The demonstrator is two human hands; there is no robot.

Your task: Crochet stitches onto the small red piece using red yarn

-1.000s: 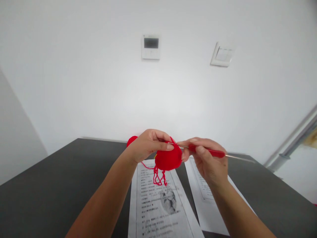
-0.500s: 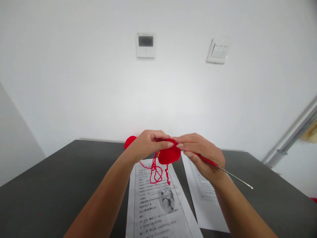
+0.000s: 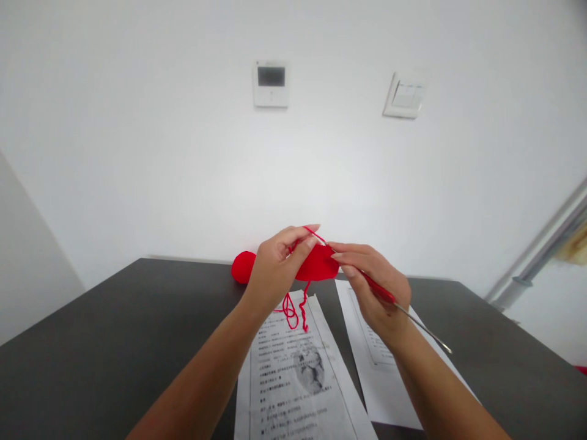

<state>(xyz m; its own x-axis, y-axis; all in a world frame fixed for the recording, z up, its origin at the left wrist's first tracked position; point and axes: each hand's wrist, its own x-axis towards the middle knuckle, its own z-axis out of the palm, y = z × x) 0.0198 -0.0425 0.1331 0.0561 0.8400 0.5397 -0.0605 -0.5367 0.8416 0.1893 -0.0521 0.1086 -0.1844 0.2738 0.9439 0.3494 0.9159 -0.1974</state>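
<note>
My left hand (image 3: 279, 260) pinches a piece of red crochet work (image 3: 318, 264) between thumb and fingers, with a strand of red yarn (image 3: 315, 233) drawn taut over its raised index finger. In my right hand (image 3: 378, 281) is a crochet hook (image 3: 380, 290) with a red grip; its bare metal end points down to the right. The hook's working tip meets the yarn at the upper right edge of the work, partly hidden by my fingers. A twisted yarn tail (image 3: 303, 308) and a loose loop (image 3: 290, 313) dangle below. Behind my left hand sits a red yarn ball (image 3: 243, 267).
Two printed sheets lie on the dark table (image 3: 114, 342): a left sheet (image 3: 302, 403) with a grey picture and a right sheet (image 3: 389, 391) under my right forearm. A white wall with a panel (image 3: 271, 84) and a switch (image 3: 405, 96) stands behind.
My left index finger has lifted, stretching the yarn up from the work. The crochet work has tilted and moved slightly up, and the hook's rear end has shifted left.
</note>
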